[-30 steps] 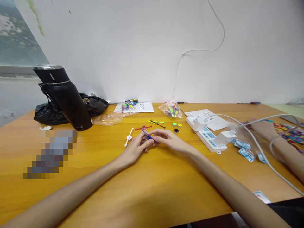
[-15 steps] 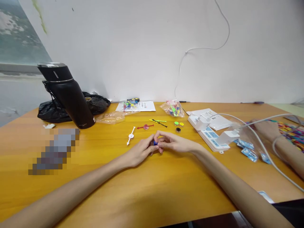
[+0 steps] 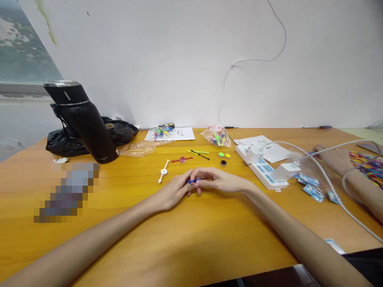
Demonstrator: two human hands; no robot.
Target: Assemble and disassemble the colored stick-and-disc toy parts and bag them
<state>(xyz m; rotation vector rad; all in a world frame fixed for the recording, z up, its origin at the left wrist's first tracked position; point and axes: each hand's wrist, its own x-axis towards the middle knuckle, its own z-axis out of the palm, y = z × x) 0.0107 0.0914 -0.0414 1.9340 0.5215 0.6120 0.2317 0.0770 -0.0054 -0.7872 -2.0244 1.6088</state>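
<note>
My left hand [image 3: 172, 192] and my right hand [image 3: 216, 179] meet above the table, fingertips pinched together on a small blue arrow spinner [image 3: 194, 181]. Fingers cover most of the spinner, so only a thin blue strip shows. Just beyond my left hand lies a white arrow spinner [image 3: 163, 172]. A red arrow spinner [image 3: 182, 160] is behind my hands. Farther back, loose yellow, green and black arrows [image 3: 198, 154] lie crossed. Green [image 3: 221, 155], yellow [image 3: 228, 156] and black [image 3: 223, 163] round bases sit behind my right hand.
A black bottle [image 3: 86, 123] stands at left by a black bag [image 3: 67, 141]. Bagged spinner parts [image 3: 218, 136] lie at the back. To the right are a power strip [image 3: 266, 173], cables, blue-white packets [image 3: 312, 191], and another person's hand [image 3: 336, 159] near colourful strands [image 3: 366, 169].
The blue piece has turned between my fingertips and now shows as a longer strip. Both hands stay together in nearly the same place; the view has shifted slightly.
</note>
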